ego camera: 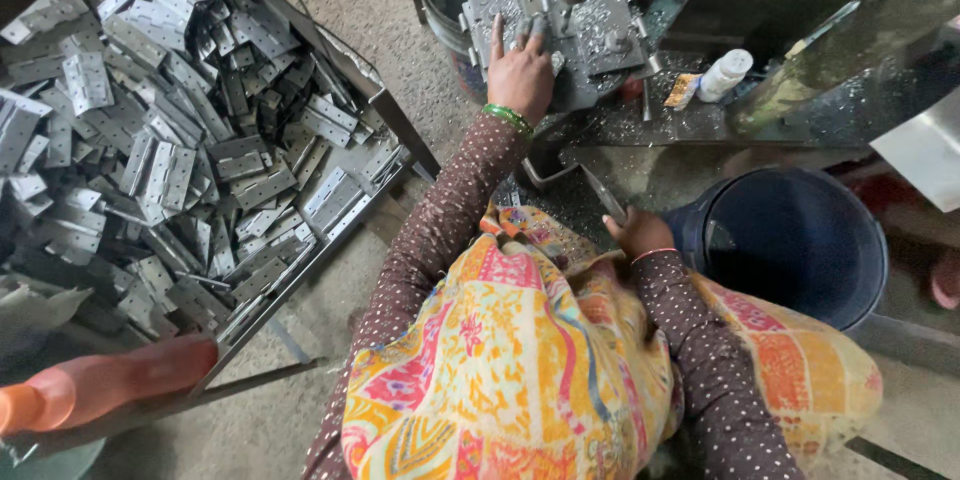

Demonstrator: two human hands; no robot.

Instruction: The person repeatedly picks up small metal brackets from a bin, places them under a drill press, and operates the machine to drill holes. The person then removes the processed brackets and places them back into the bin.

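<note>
My left hand (521, 68) reaches forward onto a grey metal press fixture (585, 25), fingers spread on a hinge plate lying there. A green bangle sits on that wrist. My right hand (637, 232) rests near my lap, shut on a thin flat metal piece (603, 194) that points up and left. Both arms wear brown dotted sleeves, and a bright patterned cloth (540, 360) covers my lap.
A large tray (395, 115) on the left holds several grey metal hinges (170, 130). A dark blue bucket (790, 240) stands at right. A white bottle (724, 74) lies by the machine base. An orange bottle (100, 385) lies at lower left.
</note>
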